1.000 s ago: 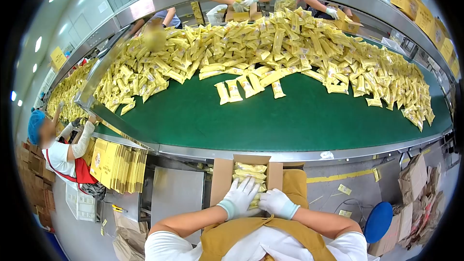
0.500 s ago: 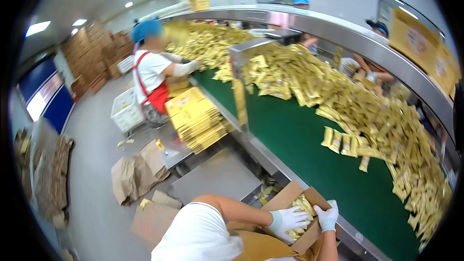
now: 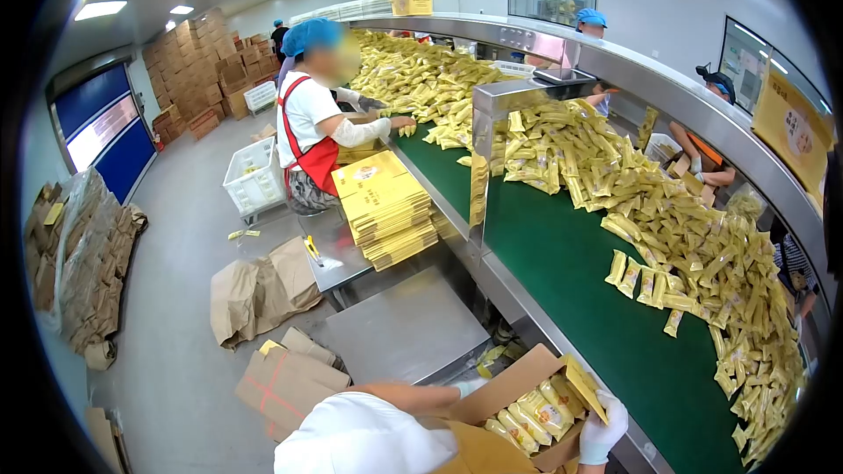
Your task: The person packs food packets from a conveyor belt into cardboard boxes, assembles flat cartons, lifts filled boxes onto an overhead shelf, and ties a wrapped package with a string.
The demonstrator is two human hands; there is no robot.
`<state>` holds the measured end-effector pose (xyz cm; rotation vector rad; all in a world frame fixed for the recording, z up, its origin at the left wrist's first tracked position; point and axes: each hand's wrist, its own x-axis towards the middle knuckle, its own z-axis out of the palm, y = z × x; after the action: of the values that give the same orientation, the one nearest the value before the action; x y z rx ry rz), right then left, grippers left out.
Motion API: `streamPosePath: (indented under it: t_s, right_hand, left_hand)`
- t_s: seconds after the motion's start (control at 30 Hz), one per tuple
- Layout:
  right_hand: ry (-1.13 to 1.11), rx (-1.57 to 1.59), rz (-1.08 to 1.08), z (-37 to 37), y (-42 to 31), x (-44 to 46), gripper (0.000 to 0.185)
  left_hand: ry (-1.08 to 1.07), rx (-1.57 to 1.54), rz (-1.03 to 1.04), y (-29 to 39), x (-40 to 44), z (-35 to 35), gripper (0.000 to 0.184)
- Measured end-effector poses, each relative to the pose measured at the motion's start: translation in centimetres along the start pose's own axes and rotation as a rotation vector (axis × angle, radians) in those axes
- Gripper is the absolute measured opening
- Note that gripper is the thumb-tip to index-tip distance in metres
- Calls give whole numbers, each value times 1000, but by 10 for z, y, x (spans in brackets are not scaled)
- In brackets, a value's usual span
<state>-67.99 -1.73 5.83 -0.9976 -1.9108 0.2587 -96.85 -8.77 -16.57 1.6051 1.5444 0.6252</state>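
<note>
An open cardboard box (image 3: 505, 386) sits in front of me, with yellow wrapped packets (image 3: 534, 417) lying in rows inside. Gloved, my right hand (image 3: 604, 426) is closed on the box's right side, by its raised yellow flap (image 3: 584, 391). My left hand (image 3: 470, 386) is at the outer left side of the box; its fingers are mostly hidden behind the cardboard. Beyond the box, a large heap of the same packets (image 3: 615, 193) covers the far part of the green belt (image 3: 562, 246).
A metal rail (image 3: 527, 320) edges the belt. To the left are a steel table (image 3: 408, 325), stacked yellow cartons (image 3: 382, 202), a seated co-worker (image 3: 307, 123), a white crate (image 3: 255, 175) and brown paper (image 3: 263, 290) on the floor. Other people stand across the belt.
The view has swung left. My left hand has left the packets and moved to the box's left side. My right hand remains at the right side, where the yellow flap now shows raised.
</note>
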Motion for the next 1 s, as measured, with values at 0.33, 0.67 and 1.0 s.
streamPosePath:
  t_s: [0.33, 0.67, 1.0]
  right_hand:
    - [180, -156, 246, -4, 18, 26, 10]
    - [-83, -398, 463, -10, 69, 65, 22]
    - [368, 654, 244, -77, 55, 195, 44]
  left_hand:
    - [-21, 30, 365, 62, 17, 33, 58]
    - [302, -418, 379, 93, 69, 17, 141]
    - [462, -437, 923, 294, 177, -214, 82]
